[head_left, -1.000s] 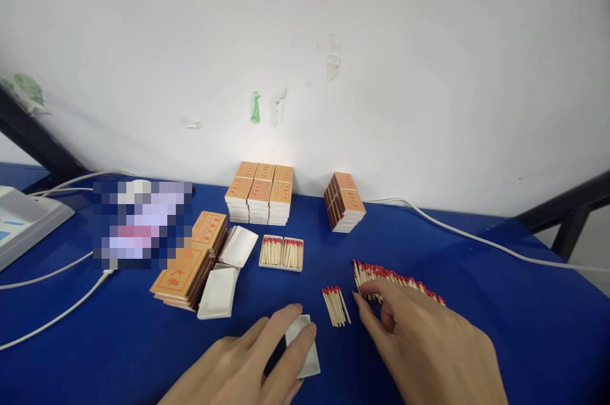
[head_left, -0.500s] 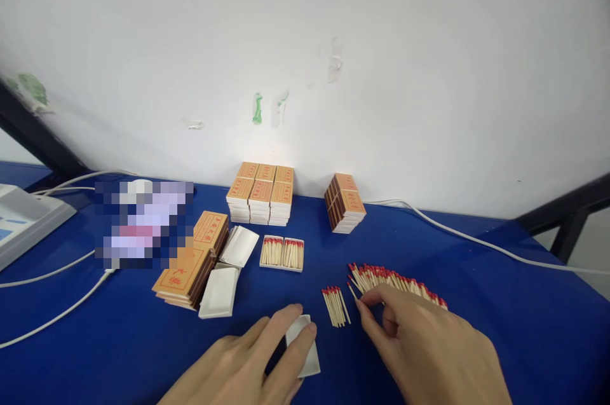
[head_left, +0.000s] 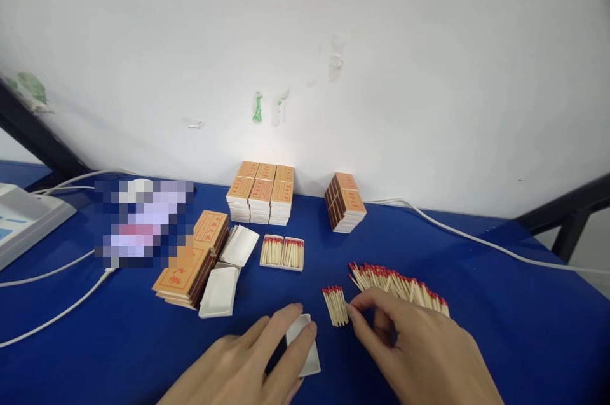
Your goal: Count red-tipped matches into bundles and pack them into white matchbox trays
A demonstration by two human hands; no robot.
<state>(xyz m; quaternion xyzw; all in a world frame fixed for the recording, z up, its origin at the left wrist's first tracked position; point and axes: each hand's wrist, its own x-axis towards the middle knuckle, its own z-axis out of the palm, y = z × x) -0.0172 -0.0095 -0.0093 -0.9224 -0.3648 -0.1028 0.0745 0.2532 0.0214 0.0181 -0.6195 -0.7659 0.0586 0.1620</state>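
My left hand (head_left: pixel 260 354) is closed around a small white matchbox tray (head_left: pixel 312 360), its fingers over the tray's left side and top. My right hand (head_left: pixel 414 344) is pinched, thumb and index tip at the right edge of a small row of red-tipped matches (head_left: pixel 336 308). The match at those fingertips merges with the row, so it is partly hidden. Behind the right hand a larger pile of loose matches (head_left: pixel 393 281) fans out, heads pointing away from me. Two matchbox trays filled with matches (head_left: pixel 282 267) lie side by side beyond the left hand.
Flat matchbox sleeves (head_left: pixel 190 259) are stacked at left, beside empty white trays (head_left: pixel 219 294). Closed matchboxes stand by the wall in a larger block (head_left: pixel 260 192) and a smaller stack (head_left: pixel 345 201). A white cable (head_left: pixel 457 236) runs along the right; a blurred device (head_left: pixel 147 220) lies left.
My right hand has moved left, bringing a single match from beside the large pile to the right edge of the small row. My left hand and its tray have stayed put.
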